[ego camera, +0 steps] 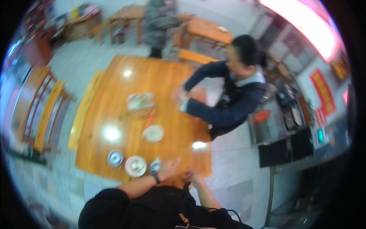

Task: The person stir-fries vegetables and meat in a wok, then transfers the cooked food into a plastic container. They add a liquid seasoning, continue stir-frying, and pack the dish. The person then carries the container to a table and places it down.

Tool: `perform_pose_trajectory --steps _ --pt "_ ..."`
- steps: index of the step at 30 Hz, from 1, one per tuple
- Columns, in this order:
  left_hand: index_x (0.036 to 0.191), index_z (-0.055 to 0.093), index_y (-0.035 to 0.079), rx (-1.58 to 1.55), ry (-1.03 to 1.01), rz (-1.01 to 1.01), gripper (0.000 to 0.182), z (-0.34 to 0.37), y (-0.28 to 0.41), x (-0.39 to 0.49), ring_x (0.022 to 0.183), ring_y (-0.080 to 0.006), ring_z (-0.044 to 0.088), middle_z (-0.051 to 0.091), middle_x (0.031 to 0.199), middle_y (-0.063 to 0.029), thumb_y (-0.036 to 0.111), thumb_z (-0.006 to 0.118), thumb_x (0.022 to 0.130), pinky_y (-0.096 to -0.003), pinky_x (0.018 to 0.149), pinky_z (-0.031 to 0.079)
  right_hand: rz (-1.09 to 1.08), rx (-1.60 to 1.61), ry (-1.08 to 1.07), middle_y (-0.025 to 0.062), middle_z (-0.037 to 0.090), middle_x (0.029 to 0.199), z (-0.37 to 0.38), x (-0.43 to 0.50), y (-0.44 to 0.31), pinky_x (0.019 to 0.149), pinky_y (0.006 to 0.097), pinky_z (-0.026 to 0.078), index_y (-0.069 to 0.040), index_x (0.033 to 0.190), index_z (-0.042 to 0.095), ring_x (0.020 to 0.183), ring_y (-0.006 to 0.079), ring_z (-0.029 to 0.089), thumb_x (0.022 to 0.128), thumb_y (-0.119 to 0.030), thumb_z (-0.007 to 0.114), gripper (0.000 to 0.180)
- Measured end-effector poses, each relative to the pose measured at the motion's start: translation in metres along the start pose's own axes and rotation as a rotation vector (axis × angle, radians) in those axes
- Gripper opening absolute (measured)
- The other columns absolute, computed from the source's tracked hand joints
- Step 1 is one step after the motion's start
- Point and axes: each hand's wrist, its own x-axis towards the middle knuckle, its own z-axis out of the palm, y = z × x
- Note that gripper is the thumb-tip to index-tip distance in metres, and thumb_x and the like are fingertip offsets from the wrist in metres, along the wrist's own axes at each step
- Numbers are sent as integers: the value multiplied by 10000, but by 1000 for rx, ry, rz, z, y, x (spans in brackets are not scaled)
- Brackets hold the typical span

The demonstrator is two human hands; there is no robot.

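My left hand (169,169), with a dark band on the wrist, is over the near edge of a varnished wooden table (160,77). Its fingers are stretched out and look to hold nothing. Close to its left lies a small shiny item (155,165), too blurred to name. My right hand (195,178) is at the table's near right edge, partly curled beside a dark strap-like piece (187,185); blur hides whether it grips this. Left of my left hand stand a pale-rimmed bowl (135,166) with something light inside and a blue-and-white bowl (115,158).
Farther in are a pale bowl (154,133), a thin red stick (149,120) and a clear container (140,101). A person (237,91) leans over the table's right side. Yellow benches (85,111) flank the left; a counter (311,156) stands right. Another person (158,25) stands behind.
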Motion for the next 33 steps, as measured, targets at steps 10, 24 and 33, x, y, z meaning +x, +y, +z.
perform_pose_trajectory --steps 10,24,33 --pt "1042 632 25 348 164 22 368 -90 -36 57 790 -277 675 687 841 -163 374 594 930 -406 668 515 45 216 109 67 657 866 -7 -38 -19 714 333 498 -78 1030 606 815 215 652 955 -226 574 169" --pt "1403 443 136 1221 -130 -24 620 -95 -120 122 1401 -459 279 320 1490 -262 209 650 823 -567 1104 293 41 353 178 128 675 941 -43 -45 22 742 364 539 -46 1086 567 851 259 674 945 -188 611 205" --pt "1221 568 143 1291 -49 152 428 -111 -130 132 1209 -370 479 519 1264 -152 105 602 796 -498 944 439 70 440 291 160 678 989 -83 -63 57 739 369 549 -27 1120 569 881 274 679 932 -191 630 256"
